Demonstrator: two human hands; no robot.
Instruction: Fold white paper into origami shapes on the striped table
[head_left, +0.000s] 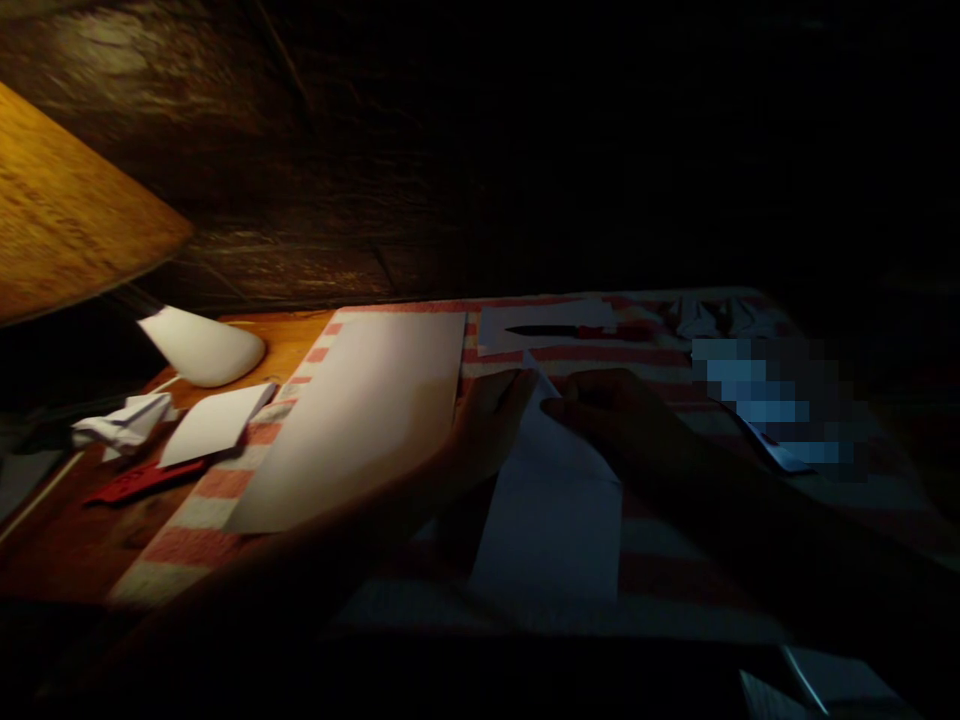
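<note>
In dim light, a white sheet of paper [551, 510] lies on a red-and-white striped cloth [217, 480], its far end folded into a point. My left hand [487, 425] presses on the paper's left folded edge. My right hand [611, 410] rests on the right side of the point, fingers pinching the fold. Both forearms reach in from the bottom of the view.
A large white sheet [360, 420] lies to the left. Beyond it sit a lamp base [202, 345] under an orange shade [67, 215], crumpled paper [124, 422], a small white card [214, 422] and a red strip [142, 482]. A knife [570, 331] rests on paper at the back.
</note>
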